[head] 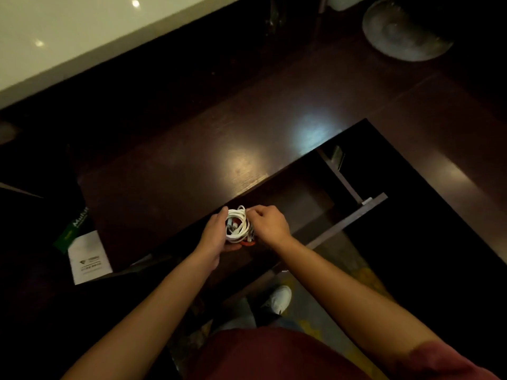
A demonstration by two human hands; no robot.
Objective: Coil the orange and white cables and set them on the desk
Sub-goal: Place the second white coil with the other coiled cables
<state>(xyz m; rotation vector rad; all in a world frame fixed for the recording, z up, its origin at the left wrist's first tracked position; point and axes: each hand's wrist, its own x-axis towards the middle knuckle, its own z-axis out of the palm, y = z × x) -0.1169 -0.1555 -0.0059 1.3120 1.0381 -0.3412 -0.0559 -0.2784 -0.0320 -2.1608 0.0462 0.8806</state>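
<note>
A white cable (238, 223) wound into a small coil sits between both hands, just off the front edge of the dark wooden desk (192, 149). A bit of orange cable (248, 243) shows under the white coil; most of it is hidden. My left hand (216, 235) cups the bundle from the left and below. My right hand (270, 224) pinches the coil's right side with fingers closed on the white strands.
An open drawer (310, 212) juts out below the desk edge under my hands. A white paper (87, 256) and a green box (72, 229) lie at the left. A glass dish (406, 28) stands at the desk's far right.
</note>
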